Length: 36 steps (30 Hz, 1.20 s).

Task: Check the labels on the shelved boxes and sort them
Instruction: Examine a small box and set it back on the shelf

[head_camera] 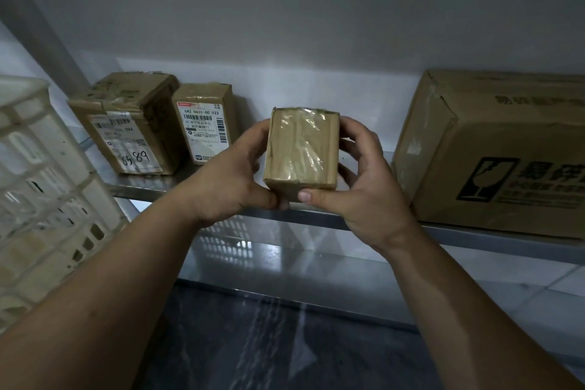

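A small brown cardboard box [302, 149] wrapped in clear tape is held up in front of the metal shelf [316, 215]. The face turned to me shows tape and no label. My left hand [234, 174] grips its left side, thumb under the bottom edge. My right hand [364, 180] grips its right side, thumb also at the bottom edge. Two labelled boxes stand on the shelf at the left: a wider one [133, 123] with "6589" handwritten on its label, and a narrower one [205, 122] with a printed white label.
A large cardboard carton [493, 152] with a fragile-glass mark fills the shelf's right end. A white plastic crate [41, 187] stands at the left. A lower shelf [285, 266] and a dark floor lie below. A pale wall backs the shelf.
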Available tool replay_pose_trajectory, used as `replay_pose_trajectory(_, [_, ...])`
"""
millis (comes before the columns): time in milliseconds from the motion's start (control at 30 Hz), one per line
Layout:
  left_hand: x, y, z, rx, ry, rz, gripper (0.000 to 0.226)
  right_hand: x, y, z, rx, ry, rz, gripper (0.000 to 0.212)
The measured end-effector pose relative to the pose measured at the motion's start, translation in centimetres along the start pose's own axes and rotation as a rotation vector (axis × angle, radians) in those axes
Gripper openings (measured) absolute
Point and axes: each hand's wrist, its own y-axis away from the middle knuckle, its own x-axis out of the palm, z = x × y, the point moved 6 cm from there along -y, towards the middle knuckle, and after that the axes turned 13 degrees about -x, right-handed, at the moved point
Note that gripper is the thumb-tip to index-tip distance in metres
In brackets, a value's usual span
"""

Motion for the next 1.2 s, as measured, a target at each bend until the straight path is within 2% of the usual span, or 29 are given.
replay_pose_trajectory(100, [-0.5,0.4,-0.2,-0.050,-0.102,0.025,0.147,-0.5,0.0,1.0,-0.082,0.242,0.002,0.102])
replay_pose_trajectory(233, [-1.0,1.5,-2.3,-0.035,-0.284,-0.055,0.158,-0.7,0.0,2.2,-0.158,0.545,0.015,0.099])
replay_pose_trajectory(333, [-0.2,1.9,-4.1,0.022,-0.460,-0.136,0.154,-0.4,-0.1,2.6,-0.184,0.668,0.028,0.097])
replay_pose_trajectory(433, [0.5,1.5,-4.7,0.126,-0.618,-0.255,0.139,-0.1,-0.2,3.0,-0.208,0.692,0.027,0.096])
replay_pose_trajectory(633, [0.5,1.1,-4.5,0.257,-0.642,-0.367,0.104,0.2,0.0,3.3,-0.238,0.659,0.014,0.099])
replay_pose_trajectory(800, [-0.8,1.0,-3.6,0.200,-0.513,-0.407,0.104,-0.9,-0.2,2.5,-0.081,0.451,-0.024,0.133])
replay_pose_trajectory(1000, [-2.0,1.0,-1.8,0.069,-0.362,-0.401,0.108,-1.0,0.5,-0.4,0.320,-0.148,-0.190,0.138])
replay_pose_trajectory(1100, [-2.0,0.9,-1.5,0.053,-0.308,-0.393,0.108,-0.5,0.9,-1.6,0.482,-0.373,-0.257,0.121])
replay_pose_trajectory(1200, [-1.9,0.7,-1.3,0.044,-0.286,-0.390,0.107,-0.3,1.0,-1.9,0.508,-0.487,-0.286,0.079])
